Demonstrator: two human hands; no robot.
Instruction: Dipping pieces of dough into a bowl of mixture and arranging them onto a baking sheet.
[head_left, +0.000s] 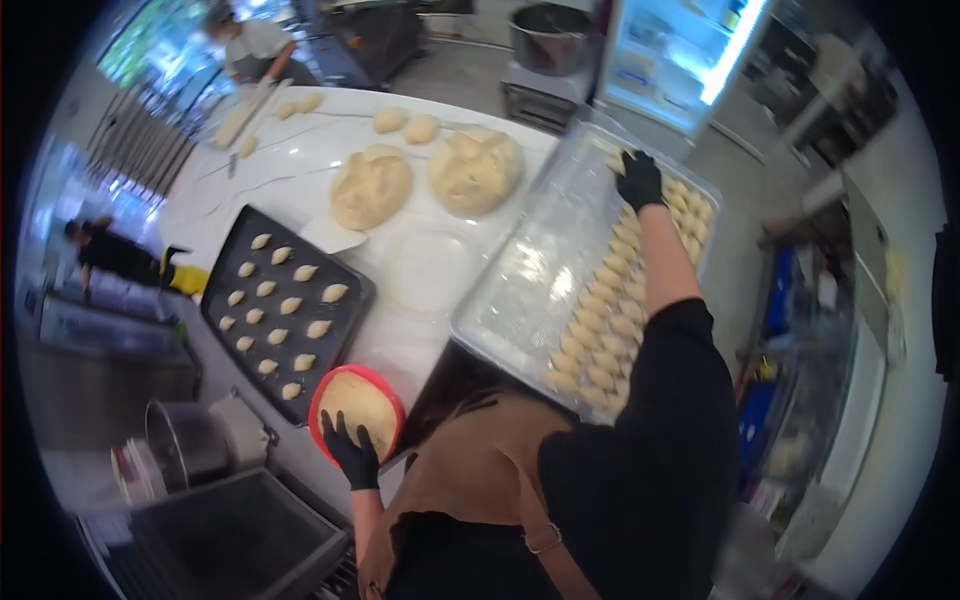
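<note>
My left hand (352, 452), in a black glove, rests with fingers apart in a red bowl (398, 398) of pale yellow crumbs (358, 402). My right hand (640, 180), gloved the same, reaches to the far end of a large clear plastic tray (520, 265). Its fingers are closed at a small dough piece (613, 162), which they partly cover. Rows of oval dough pieces (592, 322) fill the right side of this tray. Left of the bowl, a dark baking tray (262, 345) carries several small dough pieces with pointed ends (290, 306), spaced apart.
Two large dough mounds (372, 187) (476, 172) sit on the white marble table (290, 190), with smaller dough lumps (405, 125) behind. A person (262, 50) stands at the far left end. A lit glass-door fridge (670, 60) stands beyond the clear tray; a metal mixing bowl (185, 445) is lower left.
</note>
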